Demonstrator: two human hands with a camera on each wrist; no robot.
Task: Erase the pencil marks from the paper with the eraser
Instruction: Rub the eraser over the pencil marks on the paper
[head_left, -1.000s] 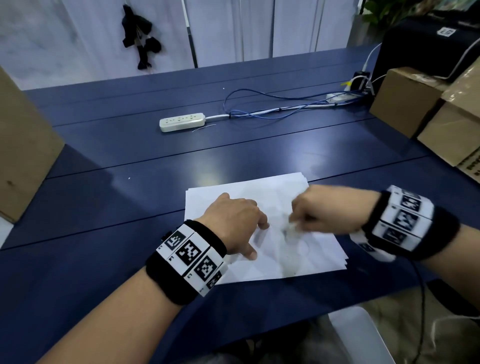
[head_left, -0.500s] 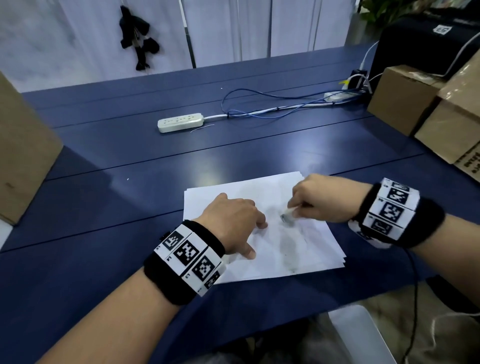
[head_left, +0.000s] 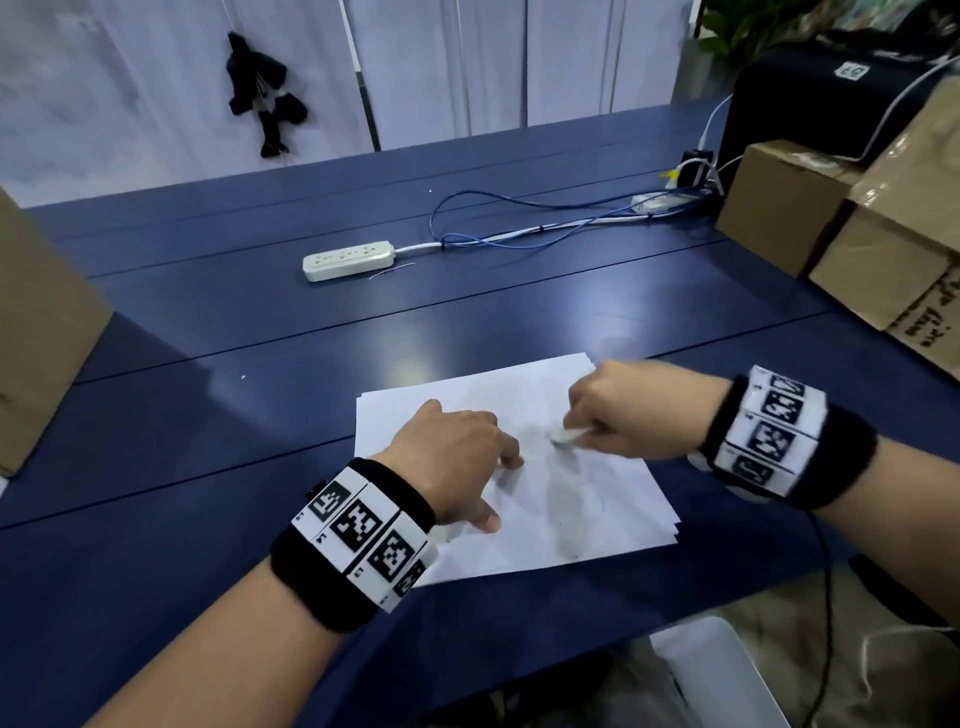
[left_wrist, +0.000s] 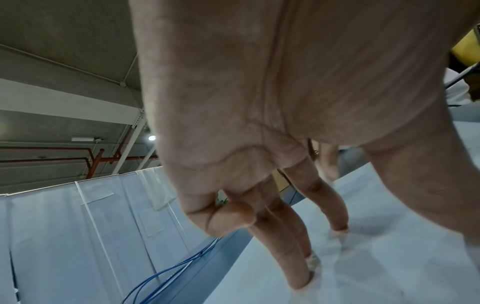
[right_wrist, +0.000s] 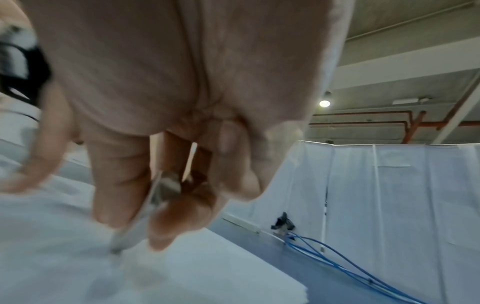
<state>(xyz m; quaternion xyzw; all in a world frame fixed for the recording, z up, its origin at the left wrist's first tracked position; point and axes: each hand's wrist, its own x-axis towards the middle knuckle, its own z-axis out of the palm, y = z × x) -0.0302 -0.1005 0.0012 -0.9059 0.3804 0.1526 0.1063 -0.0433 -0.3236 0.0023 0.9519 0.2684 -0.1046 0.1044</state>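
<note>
Your right hand (head_left: 631, 410) pinches the small white eraser (head_left: 563, 434) onto the white paper stack (head_left: 613, 525); your left hand (head_left: 457, 452) presses it with straight fingertips (left_wrist: 302, 284). The stack lies near the dark blue table's (head_left: 208, 431) front edge. The brown cardboard box's (head_left: 893, 270) black handwriting is unreadable.

White curtain partitions (head_left: 441, 67) stand behind a dark blue table (head_left: 208, 332).

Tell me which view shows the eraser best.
The right wrist view: the eraser fills the frame, pinched in the right hand, tip on the paper. The head view shows only a small blurred white piece. The left wrist view doesn't show it clearly.
</note>
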